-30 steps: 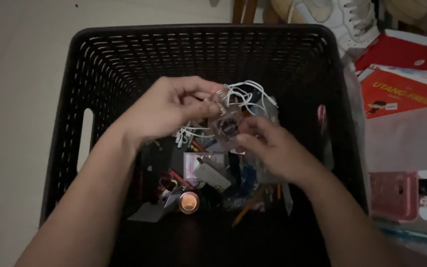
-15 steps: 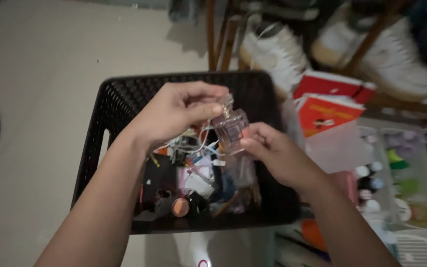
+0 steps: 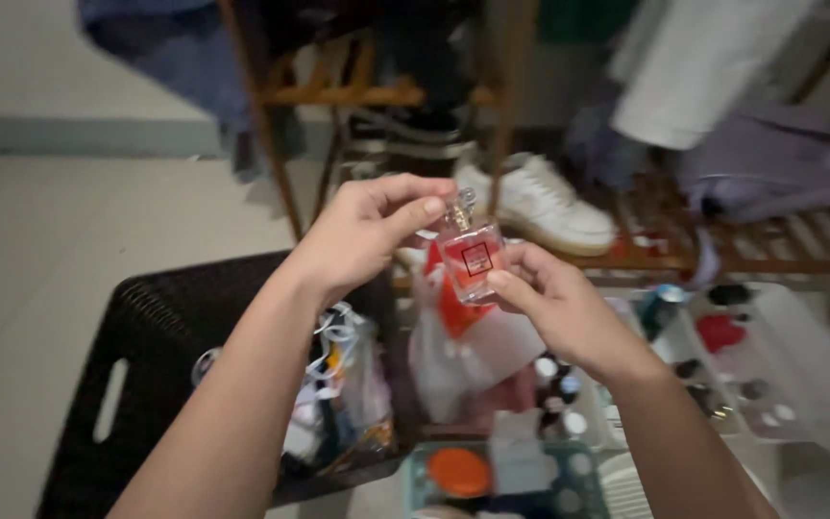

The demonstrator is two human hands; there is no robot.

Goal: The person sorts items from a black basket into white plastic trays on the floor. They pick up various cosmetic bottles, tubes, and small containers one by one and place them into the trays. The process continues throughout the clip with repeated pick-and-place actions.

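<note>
Right hand [image 3: 554, 298] grips the bottle [image 3: 473, 261] body; left hand [image 3: 367, 231] pinches its cap at 12 o'clock. Glass: rigid, slippery, likely fragile.

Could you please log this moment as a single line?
left hand: fingers pinch top of small clear glass perfume bottle | right hand: grips bottle body | below: black woven plastic basket

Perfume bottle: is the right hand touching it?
Touching. The head view shows the right hand gripping the perfume bottle, thumb pressed against its front.
</note>
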